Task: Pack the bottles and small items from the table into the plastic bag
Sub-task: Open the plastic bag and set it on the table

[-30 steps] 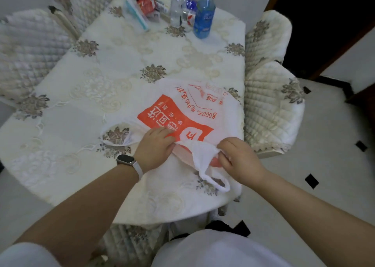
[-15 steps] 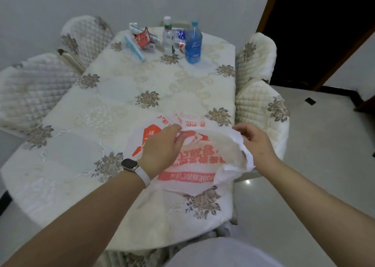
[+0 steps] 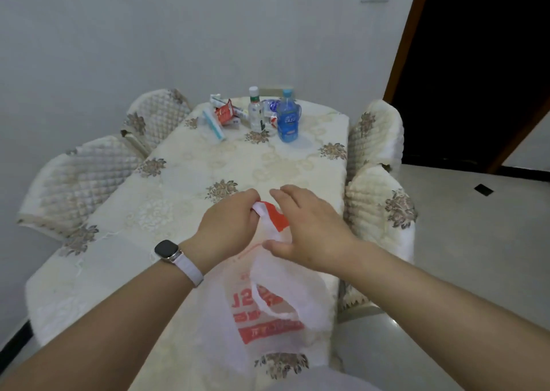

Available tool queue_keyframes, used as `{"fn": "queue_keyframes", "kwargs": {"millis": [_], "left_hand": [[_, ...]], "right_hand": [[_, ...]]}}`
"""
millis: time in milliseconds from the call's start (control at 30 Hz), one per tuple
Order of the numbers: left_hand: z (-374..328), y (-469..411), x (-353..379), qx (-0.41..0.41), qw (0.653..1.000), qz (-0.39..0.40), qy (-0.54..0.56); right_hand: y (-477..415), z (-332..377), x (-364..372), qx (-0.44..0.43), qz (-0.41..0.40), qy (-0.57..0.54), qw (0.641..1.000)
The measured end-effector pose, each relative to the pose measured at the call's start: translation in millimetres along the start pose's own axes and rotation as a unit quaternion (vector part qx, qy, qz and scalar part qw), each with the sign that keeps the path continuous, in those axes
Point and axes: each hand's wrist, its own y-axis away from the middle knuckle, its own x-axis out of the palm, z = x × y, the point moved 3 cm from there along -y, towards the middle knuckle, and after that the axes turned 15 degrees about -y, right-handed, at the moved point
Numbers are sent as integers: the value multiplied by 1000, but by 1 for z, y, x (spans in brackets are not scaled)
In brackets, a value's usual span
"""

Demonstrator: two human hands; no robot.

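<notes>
Your left hand (image 3: pixel 229 227) is pinching the rim of the bag (image 3: pixel 268 316), which is drooping at lower centre. Your right hand (image 3: pixel 312 230) is hovering beside it, fingers spread. The film looks limp and slippery, so take the handles. The bottles (image 3: pixel 287 120) are standing at upper centre, probably heavier.

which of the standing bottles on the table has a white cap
The clear bottle with the green label, standing just left of the blue bottle, whose cap is blue.
</notes>
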Motion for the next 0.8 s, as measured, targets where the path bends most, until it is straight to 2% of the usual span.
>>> {"fn": "queue_keyframes", "kwargs": {"millis": [67,200,300,367,433,533,667,800], "left_hand": [[-3,0,-7,-20,999,-1,39],[4,9,-11,-54,994,-17,98],[20,22,-6,-52,998,42,-20],[34,29,4,-57,982,98,-150],[51,35,17,-76,971,113,-194],[82,46,33,-160,978,94,-97],[96,58,39,-281,953,80,79],[93,59,40,-295,948,41,114]], "right_hand": [[-10,-14,19,57,31,-14,998],[-25,-32,29,65,-12,-87,994],[-27,-39,30,62,17,-107,992],[-30,-42,27,52,22,-111,992],[-34,-48,26,56,31,-127,990],[-43,-64,27,92,29,-174,980],[-47,-87,30,138,29,-178,974],[-45,-100,39,161,53,-137,976]]}}
